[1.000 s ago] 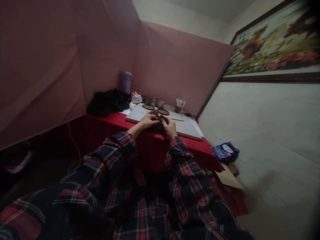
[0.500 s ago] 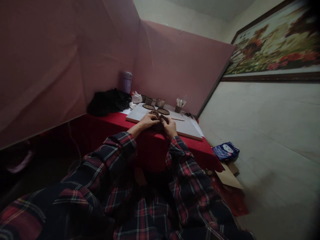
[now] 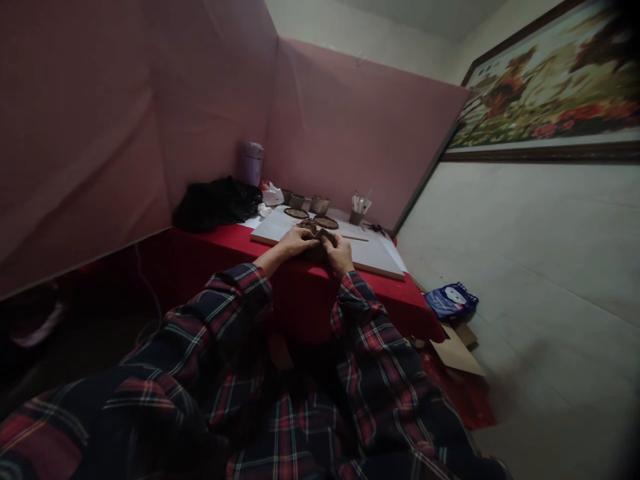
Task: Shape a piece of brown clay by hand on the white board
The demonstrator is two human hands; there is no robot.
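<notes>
Over the near edge of a grey-white board (image 3: 373, 259), my two hands come close together around a dark brown piece of what looks like clay (image 3: 326, 235). My left hand (image 3: 296, 241) has its fingers closed on the left side of the piece. My right hand (image 3: 339, 253) pinches it from the right, thumb toward me. The lower part of the piece is dark, and its full shape is hidden by my fingers. Just beyond lies a rough brown lump (image 3: 307, 225). Two round, flat brown discs (image 3: 326, 223) rest farther back on the board.
A red cloth (image 3: 300, 300) covers the table. Along the back stand small pots (image 3: 320, 205), a cup of tools (image 3: 357, 217) and a purple bottle (image 3: 253, 164). A black bag (image 3: 217, 203) lies at left. A thin stick (image 3: 356, 238) lies on the board.
The view has shifted very slightly. Both hands stay on the brown piece in nearly the same place, with only slight finger movement.
</notes>
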